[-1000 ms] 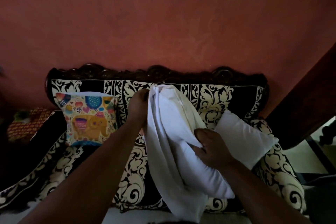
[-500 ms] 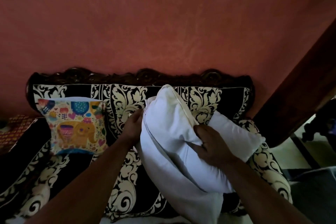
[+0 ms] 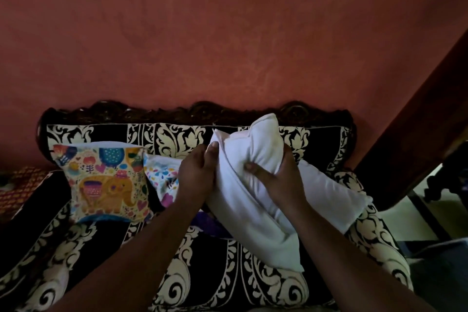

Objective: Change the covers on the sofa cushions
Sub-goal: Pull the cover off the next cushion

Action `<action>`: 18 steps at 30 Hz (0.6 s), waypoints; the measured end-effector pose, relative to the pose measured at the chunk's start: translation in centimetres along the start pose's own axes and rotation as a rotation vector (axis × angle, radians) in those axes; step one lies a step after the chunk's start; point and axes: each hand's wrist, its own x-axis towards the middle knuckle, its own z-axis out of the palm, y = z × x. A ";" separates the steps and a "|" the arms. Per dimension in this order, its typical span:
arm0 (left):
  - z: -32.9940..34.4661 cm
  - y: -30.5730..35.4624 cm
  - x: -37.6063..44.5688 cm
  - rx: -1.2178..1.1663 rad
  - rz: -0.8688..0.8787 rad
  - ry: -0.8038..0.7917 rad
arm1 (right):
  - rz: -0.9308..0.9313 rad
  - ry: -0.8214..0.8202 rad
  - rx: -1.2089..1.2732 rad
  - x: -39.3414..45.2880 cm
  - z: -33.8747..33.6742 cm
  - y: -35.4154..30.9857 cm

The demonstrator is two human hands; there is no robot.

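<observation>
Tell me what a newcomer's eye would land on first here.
The white cushion, bright against the dark sofa, held up at centre by the left hand and the right hand. Next, the colourful elephant cushion leaning on the backrest at left.

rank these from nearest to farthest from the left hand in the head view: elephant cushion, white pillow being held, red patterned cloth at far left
1. white pillow, gripped by the left hand at its left edge
2. elephant cushion, to the hand's left on the sofa
3. red patterned cloth, far left past the armrest
</observation>
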 end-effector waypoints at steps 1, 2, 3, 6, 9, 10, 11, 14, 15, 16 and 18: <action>-0.1 -0.2 0.1 0.004 0.028 0.004 | 0.003 0.040 -0.007 0.1 0.2 0.0; -0.5 -0.5 0.3 -0.024 0.051 0.001 | -0.008 0.063 0.002 0.1 0.3 0.1; -1.0 -1.1 0.5 -0.082 0.064 -0.011 | -0.015 0.084 0.014 0.0 0.3 0.4; -3.5 -4.6 1.4 0.058 0.029 0.076 | -0.007 0.184 0.061 -0.4 -0.2 1.4; -5.9 -9.0 1.6 0.249 -0.307 -0.002 | 0.032 0.201 0.135 -0.7 -1.1 2.4; -6.2 -9.3 1.3 0.153 -0.411 -0.052 | 0.048 0.178 0.158 -0.8 -1.3 2.7; -6.1 -9.7 1.2 0.051 -0.459 -0.093 | 0.058 0.162 0.170 -0.9 -1.5 2.9; -5.5 -8.7 1.3 0.088 -0.431 -0.079 | 0.056 0.153 0.196 -1.0 -1.7 2.9; -5.4 -8.4 1.3 0.116 -0.423 -0.028 | 0.049 0.158 0.207 -1.0 -1.9 2.8; -5.5 -8.6 1.3 0.124 -0.439 0.008 | 0.035 0.164 0.215 -1.1 -2.1 2.6; -6.1 -10.1 1.7 0.118 -0.478 0.079 | 0.010 0.186 0.230 -1.1 -3.1 2.6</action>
